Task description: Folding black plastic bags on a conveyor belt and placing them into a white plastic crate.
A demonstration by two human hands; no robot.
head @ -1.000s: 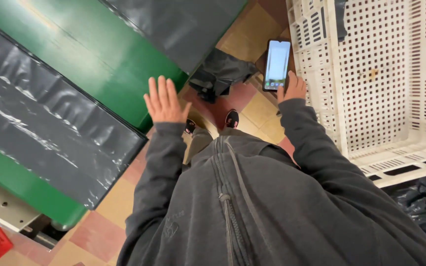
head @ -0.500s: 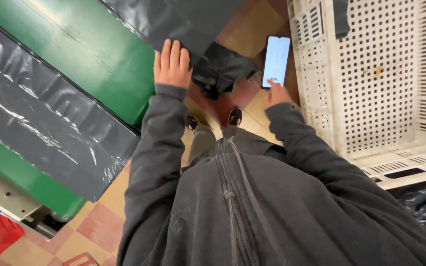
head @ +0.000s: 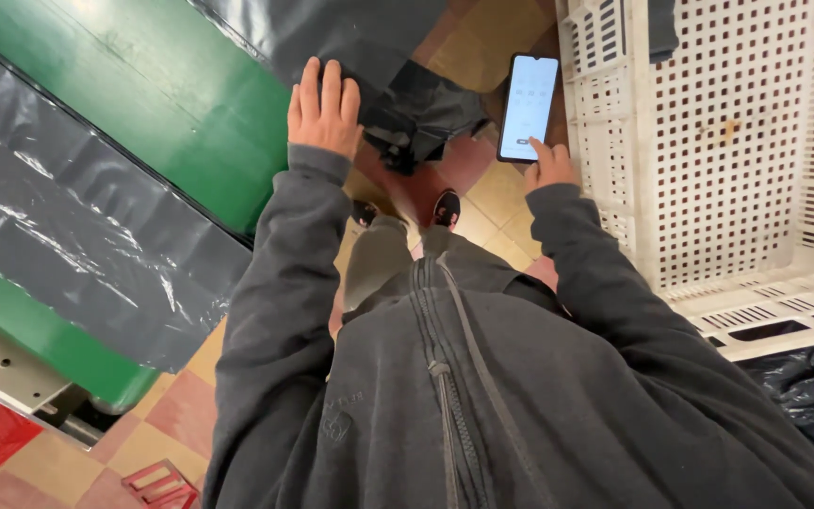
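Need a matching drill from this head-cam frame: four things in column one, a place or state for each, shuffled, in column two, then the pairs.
Column one:
1. left hand
2. lit smartphone with a black frame
3. white perforated plastic crate
4. crumpled black plastic bag

Column two:
A. standing at the right of the view, beside the right forearm
B. lying on the tiled floor ahead of the shoes
C. flat, fingers together, at the edge of the green table with black plastic sheets
D. held up in the right hand, thumb on the screen

Pairs: 1-C, 2-D, 3-A, 4-B.
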